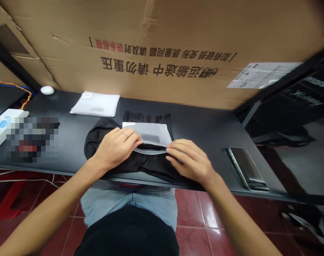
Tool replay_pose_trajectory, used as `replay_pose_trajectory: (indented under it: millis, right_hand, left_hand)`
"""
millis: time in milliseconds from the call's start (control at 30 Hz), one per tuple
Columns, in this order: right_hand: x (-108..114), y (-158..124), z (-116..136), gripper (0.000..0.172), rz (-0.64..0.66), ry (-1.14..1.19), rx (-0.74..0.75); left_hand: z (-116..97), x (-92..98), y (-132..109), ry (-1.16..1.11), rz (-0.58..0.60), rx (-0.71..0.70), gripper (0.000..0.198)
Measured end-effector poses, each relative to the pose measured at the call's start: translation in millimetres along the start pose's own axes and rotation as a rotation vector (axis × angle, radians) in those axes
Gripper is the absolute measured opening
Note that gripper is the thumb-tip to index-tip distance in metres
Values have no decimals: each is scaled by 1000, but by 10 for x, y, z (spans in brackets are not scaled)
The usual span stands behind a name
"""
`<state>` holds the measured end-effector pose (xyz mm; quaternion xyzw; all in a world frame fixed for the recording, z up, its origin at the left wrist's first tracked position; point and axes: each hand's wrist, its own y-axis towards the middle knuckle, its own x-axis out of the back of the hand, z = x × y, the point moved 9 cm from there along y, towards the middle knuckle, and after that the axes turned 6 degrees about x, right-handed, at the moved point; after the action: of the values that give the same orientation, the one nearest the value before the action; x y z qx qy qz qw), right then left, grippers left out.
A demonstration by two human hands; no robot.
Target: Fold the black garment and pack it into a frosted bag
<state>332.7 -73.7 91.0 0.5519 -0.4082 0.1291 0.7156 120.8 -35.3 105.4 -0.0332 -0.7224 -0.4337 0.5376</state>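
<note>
A frosted plastic zip bag with a white label and dark printed text lies in front of me, its mouth parted toward me. Fingers of my left hand pinch the left side of the opening. At the right corner of the mouth, my right hand grips the edge between thumb and fingers. Black folded fabric, perhaps a garment, spreads beneath the bag and out to both sides. Whether anything is inside the bag I cannot tell.
More frosted bags lie at the back left. A phone rests near the right edge, a white power strip at the left. A white rounded object stands by the frame post. A large cardboard sheet walls the back of the black desk.
</note>
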Motion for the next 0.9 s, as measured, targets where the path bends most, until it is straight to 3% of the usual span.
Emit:
replay_pose_trajectory:
  millis: [67, 133, 233, 333, 433, 533, 633, 700, 833, 900]
  right_hand:
    - [-155, 232, 298, 48, 74, -38, 97]
    - [-394, 445, 448, 42, 195, -176, 102]
    - [-749, 600, 322, 39, 436, -343, -79]
    - [-939, 568, 164, 41, 622, -364, -201]
    - [-975, 539, 135, 40, 690, -389, -206]
    - [-988, 547, 146, 34, 708, -426, -191]
    - [-952, 579, 137, 28, 646, -410, -197]
    - [-799, 641, 178, 22, 485, -362, -160]
    - [-200, 691, 468, 30, 69, -146, 91]
    - [60, 632, 551, 36, -22, 17, 169]
  left_hand:
    - [25, 26, 57, -45, -26, 60, 23]
    - [40, 30, 101, -96, -19, 110, 23]
    - [88, 5, 86, -172, 50, 187, 21]
    - [351, -57, -64, -207, 164, 436, 28]
    - [684, -180, -289, -270, 305, 749, 44]
    - [797, -332, -329, -426, 387, 825, 40]
    - [794, -464, -234, -636, 398, 803, 36]
    - [805, -490, -164, -776, 370, 810, 33]
    - [1001, -309, -45, -898, 268, 798, 35]
    - [1250, -137, -9, -864, 199, 763, 36]
